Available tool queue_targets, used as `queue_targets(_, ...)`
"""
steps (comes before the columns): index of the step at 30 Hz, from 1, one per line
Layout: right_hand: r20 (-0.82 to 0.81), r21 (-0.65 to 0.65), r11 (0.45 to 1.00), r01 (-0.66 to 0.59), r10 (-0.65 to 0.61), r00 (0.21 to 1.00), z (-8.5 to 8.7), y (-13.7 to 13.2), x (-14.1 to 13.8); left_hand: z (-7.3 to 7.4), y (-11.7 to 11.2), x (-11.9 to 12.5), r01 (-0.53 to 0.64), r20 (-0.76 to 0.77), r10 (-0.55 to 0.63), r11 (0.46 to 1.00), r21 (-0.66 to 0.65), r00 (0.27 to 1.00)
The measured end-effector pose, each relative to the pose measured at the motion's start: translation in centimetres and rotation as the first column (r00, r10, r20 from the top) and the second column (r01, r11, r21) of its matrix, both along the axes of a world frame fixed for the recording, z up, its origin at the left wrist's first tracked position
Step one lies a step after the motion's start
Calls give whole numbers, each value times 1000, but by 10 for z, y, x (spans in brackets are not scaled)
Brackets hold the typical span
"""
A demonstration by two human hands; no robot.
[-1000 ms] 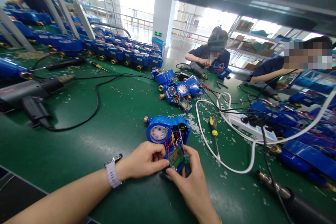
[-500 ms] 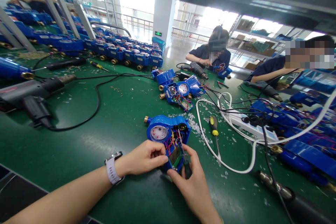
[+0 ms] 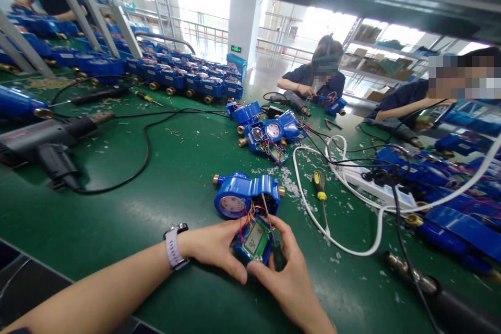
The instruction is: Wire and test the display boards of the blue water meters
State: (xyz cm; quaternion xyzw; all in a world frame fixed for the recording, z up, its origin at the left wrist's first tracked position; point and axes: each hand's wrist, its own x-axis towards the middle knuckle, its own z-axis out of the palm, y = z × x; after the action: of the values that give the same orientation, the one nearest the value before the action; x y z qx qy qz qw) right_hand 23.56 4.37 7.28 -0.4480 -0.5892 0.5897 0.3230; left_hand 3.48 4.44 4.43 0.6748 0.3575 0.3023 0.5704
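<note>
A blue water meter [image 3: 240, 194] with brass ends lies open on the green bench [image 3: 164, 182], its coloured wires showing. My left hand [image 3: 213, 246] and my right hand [image 3: 287, 271] both grip a small blue display module [image 3: 253, 241] tilted up toward me, its LCD showing digits. My right hand also pinches a thin tool [image 3: 267, 212] whose shaft points into the meter's wiring. A watch [image 3: 173, 245] sits on my left wrist.
A yellow-handled screwdriver [image 3: 320, 188] and a white cable [image 3: 332, 235] lie to the right. More opened meters [image 3: 270, 138] sit farther back. A black heat gun [image 3: 47, 138] lies at left, another tool [image 3: 422, 284] at right. Two people [image 3: 319, 75] work across the bench.
Both hands have tipped the display module up toward me, so its LCD face now shows. The meter body has rolled slightly with it. My hands shifted a little nearer.
</note>
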Motion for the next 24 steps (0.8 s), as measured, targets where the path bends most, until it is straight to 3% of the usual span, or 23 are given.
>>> queue_targets(8, 57, 67, 997, -27, 24, 998, -3, 3, 3, -11, 0, 3, -44, 44, 45, 999, -16, 998)
queue_targets(17, 143, 196, 959, -205, 179, 973, 2, 12, 13, -3, 2, 1, 76, 120, -69, 996, -48, 990)
queue_targets(20, 158, 241, 937, -253, 219, 963, 5, 16, 17, -2, 1, -1, 81, 62, -80, 996, -24, 995)
queue_targets(24, 192, 243, 944, -223, 179, 965, 7, 23, 25, -4, 0, -2, 39, -21, -39, 999, 20, 999)
